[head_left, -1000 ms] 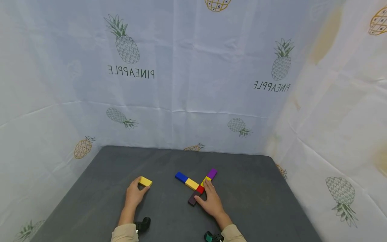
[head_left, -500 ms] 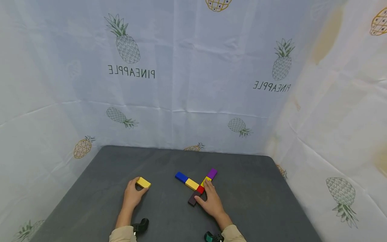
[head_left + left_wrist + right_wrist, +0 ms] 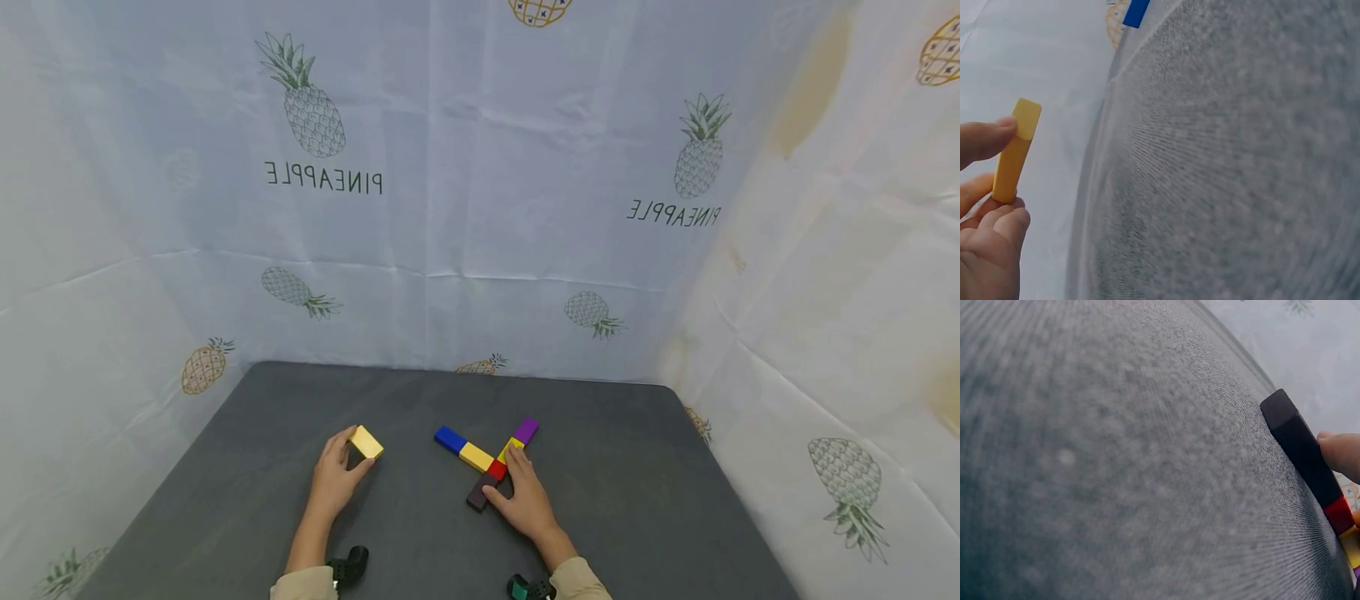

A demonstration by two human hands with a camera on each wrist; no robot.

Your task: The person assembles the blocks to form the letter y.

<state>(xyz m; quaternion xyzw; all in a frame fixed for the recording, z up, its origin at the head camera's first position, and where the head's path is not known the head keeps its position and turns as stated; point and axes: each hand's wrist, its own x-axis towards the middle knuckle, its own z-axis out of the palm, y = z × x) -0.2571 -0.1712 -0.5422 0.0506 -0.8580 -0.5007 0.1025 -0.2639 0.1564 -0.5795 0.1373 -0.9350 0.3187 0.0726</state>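
My left hand (image 3: pixel 333 482) pinches a yellow block (image 3: pixel 367 442) between thumb and fingers at the left of the table. In the left wrist view that block (image 3: pixel 1017 150) is seen edge-on, tilted. My right hand (image 3: pixel 528 500) rests on a branching row of blocks, its fingers extended over a brighter yellow block (image 3: pixel 507 453) and its thumb against a dark block (image 3: pixel 480 493). Between these two lies a red block (image 3: pixel 497 470). From the red one a pale yellow block (image 3: pixel 476 456) and a blue block (image 3: pixel 450 439) run to the far left; a purple block (image 3: pixel 528 430) ends the other line.
The dark grey table (image 3: pixel 405 533) reaches back to a pale curtain (image 3: pixel 480 208) printed with pineapples, which also hangs along both sides. Black wrist devices sit beside both sleeves, one near the left wrist (image 3: pixel 349 567).
The left hand first drifts slightly left with the yellow block, then back right and a little farther away, turning the block. The right hand and the joined blocks stay put.
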